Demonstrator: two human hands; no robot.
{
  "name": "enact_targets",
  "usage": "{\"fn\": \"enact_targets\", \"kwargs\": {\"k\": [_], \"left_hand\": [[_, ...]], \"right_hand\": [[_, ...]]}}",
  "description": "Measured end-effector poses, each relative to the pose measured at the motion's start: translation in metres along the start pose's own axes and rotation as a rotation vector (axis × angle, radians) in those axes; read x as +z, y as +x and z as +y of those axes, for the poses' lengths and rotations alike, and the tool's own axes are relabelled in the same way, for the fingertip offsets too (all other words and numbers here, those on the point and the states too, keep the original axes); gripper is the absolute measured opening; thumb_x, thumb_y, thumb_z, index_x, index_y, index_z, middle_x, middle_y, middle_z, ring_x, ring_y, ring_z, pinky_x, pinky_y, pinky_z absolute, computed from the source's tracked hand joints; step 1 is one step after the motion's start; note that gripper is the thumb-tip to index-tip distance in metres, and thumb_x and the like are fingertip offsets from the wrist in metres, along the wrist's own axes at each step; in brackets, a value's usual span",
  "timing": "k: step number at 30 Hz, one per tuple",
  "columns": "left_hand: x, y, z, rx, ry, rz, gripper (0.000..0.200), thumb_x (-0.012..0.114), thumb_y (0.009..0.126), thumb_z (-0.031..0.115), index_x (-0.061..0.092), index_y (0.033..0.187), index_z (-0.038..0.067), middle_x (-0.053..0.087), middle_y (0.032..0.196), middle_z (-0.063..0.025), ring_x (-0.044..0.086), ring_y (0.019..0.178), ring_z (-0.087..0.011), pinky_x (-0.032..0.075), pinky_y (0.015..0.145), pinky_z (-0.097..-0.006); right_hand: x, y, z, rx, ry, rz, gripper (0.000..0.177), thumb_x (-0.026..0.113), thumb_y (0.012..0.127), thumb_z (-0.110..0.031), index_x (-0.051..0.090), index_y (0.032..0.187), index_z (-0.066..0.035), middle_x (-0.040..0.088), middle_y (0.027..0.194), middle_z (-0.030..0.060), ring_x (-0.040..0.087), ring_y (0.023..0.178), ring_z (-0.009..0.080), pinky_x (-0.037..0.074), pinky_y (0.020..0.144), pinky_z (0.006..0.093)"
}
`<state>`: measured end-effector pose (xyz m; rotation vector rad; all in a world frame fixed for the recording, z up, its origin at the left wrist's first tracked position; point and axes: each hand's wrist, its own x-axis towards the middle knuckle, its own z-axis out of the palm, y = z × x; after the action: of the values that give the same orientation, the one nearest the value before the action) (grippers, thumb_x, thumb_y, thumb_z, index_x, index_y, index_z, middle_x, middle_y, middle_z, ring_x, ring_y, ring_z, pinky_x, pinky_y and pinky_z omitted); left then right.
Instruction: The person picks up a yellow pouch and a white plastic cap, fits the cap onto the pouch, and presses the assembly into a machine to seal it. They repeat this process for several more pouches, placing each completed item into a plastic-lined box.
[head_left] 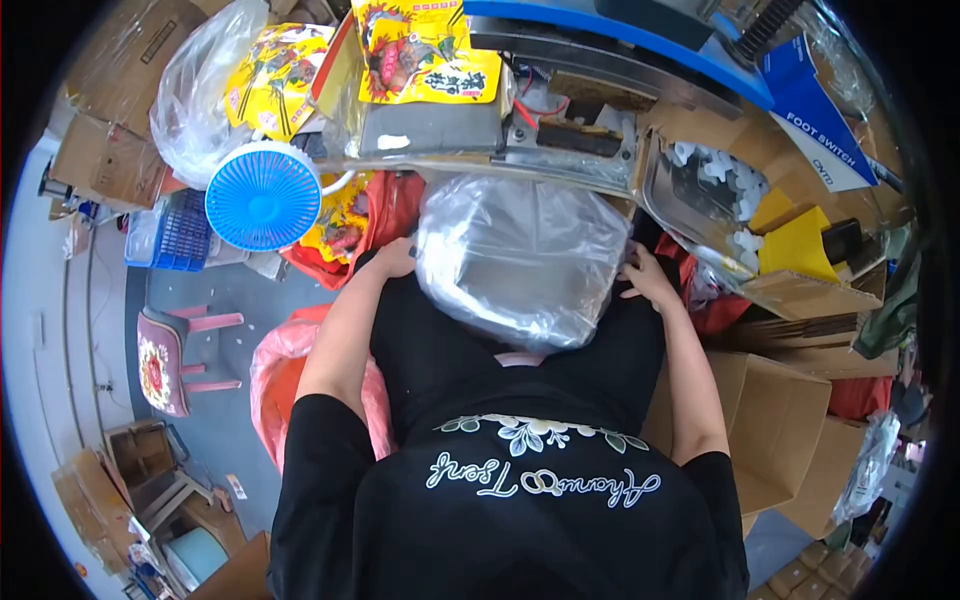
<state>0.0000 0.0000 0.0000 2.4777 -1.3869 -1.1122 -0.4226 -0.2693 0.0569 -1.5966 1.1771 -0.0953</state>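
A large clear plastic bag, bulging and shiny, rests across my lap against the work table's front edge. What fills it, if anything, I cannot make out. At its left side, my left hand is closed on the bag's edge, its fingertips partly hidden. My right hand grips the opposite side, with the thumb and fingers somewhat bent at the plastic. Just left of the bag, a red plastic bag holds yellow printed packets.
A blue fan stands near my left arm. Ahead are a yellow food packet and a blue-topped machine. To the right are a metal tray of white pieces and an open carton. A stool stands left.
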Motion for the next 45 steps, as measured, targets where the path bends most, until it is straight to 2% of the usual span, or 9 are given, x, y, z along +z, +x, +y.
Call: {"fn": "enact_targets", "kwargs": {"k": [5, 7, 10, 13, 16, 19, 23, 40, 45], "left_hand": [[-0.006, 0.001, 0.017, -0.086, -0.288, 0.447, 0.054, 0.059, 0.076, 0.019, 0.06, 0.128, 0.005, 0.065, 0.118, -0.0232, 0.062, 0.11, -0.0386, 0.048, 0.098, -0.0435], [-0.023, -0.033, 0.058, 0.207, -0.655, 0.536, 0.074, 0.071, 0.07, 0.017, 0.047, 0.138, 0.0, 0.05, 0.138, -0.0266, 0.049, 0.129, -0.0375, 0.039, 0.109, -0.0386], [-0.018, -0.078, 0.112, 0.349, -0.146, 0.462, 0.096, 0.08, 0.068, 0.023, 0.032, 0.15, 0.01, 0.033, 0.152, -0.0228, 0.026, 0.144, -0.038, 0.02, 0.118, -0.0465], [-0.008, -0.057, 0.141, 0.246, 0.003, 0.782, 0.076, 0.078, 0.072, 0.025, 0.048, 0.141, 0.014, 0.041, 0.146, -0.0245, 0.041, 0.135, -0.0396, 0.034, 0.109, -0.0462], [-0.025, -0.014, 0.133, 0.324, -0.318, 0.653, 0.044, 0.073, 0.079, 0.026, 0.067, 0.119, 0.009, 0.062, 0.124, -0.0213, 0.059, 0.115, -0.0368, 0.046, 0.096, -0.0399], [-0.031, 0.019, 0.141, 0.091, -0.455, 0.654, 0.027, 0.069, 0.083, 0.026, 0.073, 0.101, 0.007, 0.07, 0.103, -0.0177, 0.065, 0.097, -0.0359, 0.051, 0.084, -0.0366], [-0.039, 0.079, 0.127, 0.002, -0.346, 0.835, 0.036, 0.067, 0.085, 0.03, 0.068, 0.113, 0.006, 0.067, 0.113, -0.0182, 0.063, 0.102, -0.0355, 0.048, 0.09, -0.0387], [-0.033, 0.148, 0.138, -0.221, -0.526, 0.631, 0.035, 0.063, 0.088, 0.024, 0.065, 0.117, 0.004, 0.066, 0.116, -0.0168, 0.062, 0.106, -0.0308, 0.047, 0.093, -0.0365], [-0.034, 0.148, 0.133, -0.201, -0.542, 0.627, 0.035, 0.062, 0.089, 0.022, 0.064, 0.119, 0.003, 0.066, 0.117, -0.0164, 0.061, 0.108, -0.0294, 0.046, 0.094, -0.0358]], "right_hand": [[-0.008, -0.003, -0.003, -0.237, -0.292, 0.283, 0.052, 0.063, 0.084, -0.008, 0.049, 0.134, -0.004, 0.065, 0.111, 0.0194, 0.068, 0.082, 0.0345, 0.055, 0.08, 0.0419], [0.001, -0.019, -0.023, -0.3, -0.222, 0.363, 0.064, 0.067, 0.078, -0.009, 0.043, 0.138, -0.003, 0.054, 0.127, 0.0244, 0.058, 0.109, 0.0396, 0.044, 0.097, 0.043], [0.018, -0.034, -0.038, -0.568, -0.262, 0.373, 0.087, 0.072, 0.072, -0.011, 0.028, 0.147, 0.001, 0.031, 0.149, 0.0266, 0.027, 0.14, 0.0402, 0.023, 0.115, 0.0435], [0.025, -0.018, -0.04, -0.481, -0.112, 0.426, 0.073, 0.072, 0.078, -0.012, 0.039, 0.141, 0.004, 0.046, 0.139, 0.0263, 0.044, 0.131, 0.0346, 0.032, 0.111, 0.0414], [0.01, 0.038, 0.0, -0.403, 0.283, 0.522, 0.035, 0.07, 0.091, -0.023, 0.065, 0.113, 0.003, 0.066, 0.11, 0.0115, 0.057, 0.096, 0.0195, 0.044, 0.086, 0.0344], [0.004, 0.072, 0.021, -0.306, 0.158, 0.904, 0.031, 0.067, 0.091, -0.023, 0.066, 0.106, 0.004, 0.068, 0.101, 0.0114, 0.06, 0.089, 0.0242, 0.046, 0.082, 0.0373], [-0.019, 0.08, 0.021, -0.148, 0.138, 0.835, 0.031, 0.066, 0.091, -0.021, 0.065, 0.108, 0.004, 0.068, 0.103, 0.0118, 0.06, 0.09, 0.0244, 0.046, 0.083, 0.0373], [0.0, 0.054, 0.027, -0.007, -0.154, 0.596, 0.031, 0.062, 0.091, -0.016, 0.062, 0.115, 0.005, 0.066, 0.11, 0.0135, 0.06, 0.098, 0.0249, 0.046, 0.088, 0.037], [0.015, 0.048, 0.005, -0.061, 0.194, 0.661, 0.031, 0.057, 0.093, -0.006, 0.057, 0.122, 0.005, 0.064, 0.116, 0.0105, 0.059, 0.104, 0.0214, 0.045, 0.092, 0.0337]]}}
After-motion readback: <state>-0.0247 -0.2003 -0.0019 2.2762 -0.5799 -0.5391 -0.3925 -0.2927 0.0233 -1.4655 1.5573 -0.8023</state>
